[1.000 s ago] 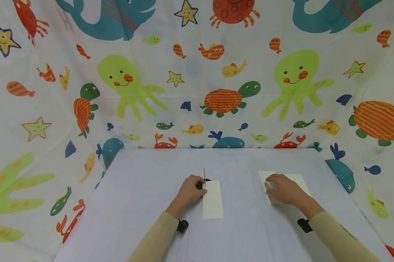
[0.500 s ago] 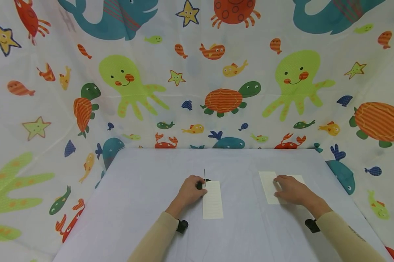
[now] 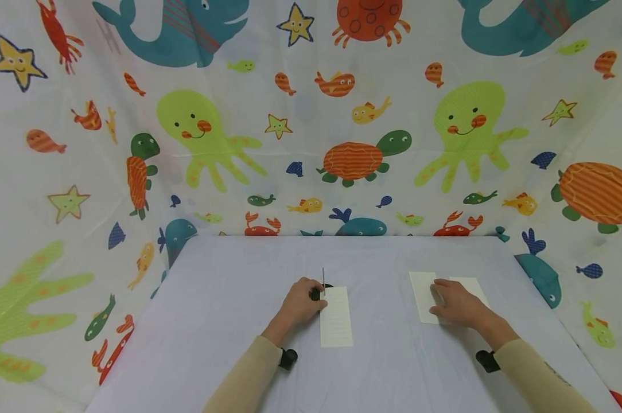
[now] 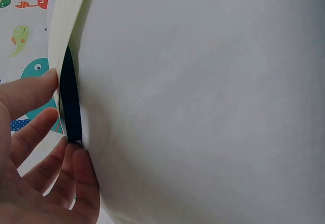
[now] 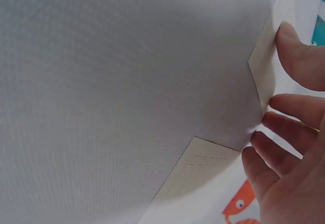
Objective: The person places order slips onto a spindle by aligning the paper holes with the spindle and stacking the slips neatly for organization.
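A thin upright spike (image 3: 323,278) on a dark base (image 3: 315,294), looking like a receipt spike, stands near the middle of the table. A lined paper slip (image 3: 335,318) lies with its upper left corner at the spike. My left hand (image 3: 300,301) holds the base from the left, thumb at the slip's edge; the left wrist view shows the dark base (image 4: 72,99) under the paper. My right hand (image 3: 458,301) is over pale paper slips at the right, thumb and fingertips reaching one slip's (image 3: 423,298) right edge. Another slip (image 3: 467,285) is partly hidden behind the hand.
A white cloth (image 3: 383,373) covers the table. Behind it and at both sides hangs a curtain (image 3: 295,109) printed with sea animals. A dark wrist camera (image 3: 288,359) is strapped below each sleeve.
My right hand first slid right across the slips, then shifted slightly back left. My left hand, the spike and the slips stayed in place.
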A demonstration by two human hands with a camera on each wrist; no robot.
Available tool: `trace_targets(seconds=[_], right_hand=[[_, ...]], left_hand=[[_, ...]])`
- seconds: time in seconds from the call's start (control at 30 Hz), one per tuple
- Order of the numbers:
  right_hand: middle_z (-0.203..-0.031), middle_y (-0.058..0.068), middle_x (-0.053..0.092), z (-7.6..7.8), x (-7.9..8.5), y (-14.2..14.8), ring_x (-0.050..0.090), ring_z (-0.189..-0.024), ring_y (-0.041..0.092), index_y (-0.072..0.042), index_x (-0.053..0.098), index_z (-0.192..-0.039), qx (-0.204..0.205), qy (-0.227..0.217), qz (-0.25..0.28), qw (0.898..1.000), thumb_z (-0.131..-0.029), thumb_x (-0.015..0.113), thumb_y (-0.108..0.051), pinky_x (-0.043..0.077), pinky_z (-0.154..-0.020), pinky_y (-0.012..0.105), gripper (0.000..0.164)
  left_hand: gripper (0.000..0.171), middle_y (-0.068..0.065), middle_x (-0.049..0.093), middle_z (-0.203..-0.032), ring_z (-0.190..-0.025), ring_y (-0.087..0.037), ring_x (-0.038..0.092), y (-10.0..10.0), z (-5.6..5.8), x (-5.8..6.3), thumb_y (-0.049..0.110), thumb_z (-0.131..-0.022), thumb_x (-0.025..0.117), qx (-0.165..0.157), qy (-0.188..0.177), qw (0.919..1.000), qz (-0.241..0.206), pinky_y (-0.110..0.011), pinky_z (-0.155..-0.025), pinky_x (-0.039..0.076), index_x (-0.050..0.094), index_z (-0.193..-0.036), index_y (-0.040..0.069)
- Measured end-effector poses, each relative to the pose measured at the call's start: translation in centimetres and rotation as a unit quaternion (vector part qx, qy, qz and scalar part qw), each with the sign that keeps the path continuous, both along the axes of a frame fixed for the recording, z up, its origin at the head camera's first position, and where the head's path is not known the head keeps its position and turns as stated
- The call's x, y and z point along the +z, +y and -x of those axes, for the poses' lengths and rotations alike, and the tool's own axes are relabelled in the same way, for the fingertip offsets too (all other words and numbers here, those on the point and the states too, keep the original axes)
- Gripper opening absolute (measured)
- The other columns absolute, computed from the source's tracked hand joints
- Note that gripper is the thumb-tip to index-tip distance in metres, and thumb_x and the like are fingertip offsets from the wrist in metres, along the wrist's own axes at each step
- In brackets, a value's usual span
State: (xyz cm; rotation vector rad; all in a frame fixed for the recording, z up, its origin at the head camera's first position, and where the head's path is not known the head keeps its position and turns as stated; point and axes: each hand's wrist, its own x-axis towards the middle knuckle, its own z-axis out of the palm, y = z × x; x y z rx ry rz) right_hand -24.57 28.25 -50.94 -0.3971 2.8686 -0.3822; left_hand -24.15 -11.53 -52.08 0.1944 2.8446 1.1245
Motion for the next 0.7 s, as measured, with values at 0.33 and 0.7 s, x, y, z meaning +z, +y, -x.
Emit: trace_targets(seconds=[0.33,0.7], right_hand=[[-0.144,0.035,0.045,-0.3,0.1,-0.3,0.040,-0.133,0.053,0.015,0.052,-0.135,0.007,0.008,-0.006,1.000,-0.092,0.075,-0.024,0.035,-0.107,0.064,0.062],[-0.126,0.032,0.057,-1.4,0.0,-1.4,0.052,-0.119,0.050,0.013,0.065,-0.122,-0.003,0.060,0.003,0.998,-0.090,0.075,-0.013,0.044,-0.099,0.061,0.042]], left_hand=[[0.029,-0.013,0.061,-0.123,-0.113,-0.031,0.057,0.0,0.0,-0.1,0.019,-0.086,0.079,0.001,0.002,1.0000,-0.006,-0.051,-0.100,0.047,0.071,-0.112,0.008],[0.029,-0.014,0.061,-0.123,-0.115,-0.032,0.057,0.0,0.1,-0.4,0.019,-0.086,0.080,0.003,0.001,1.0000,-0.006,-0.052,-0.101,0.047,0.071,-0.111,0.008]])
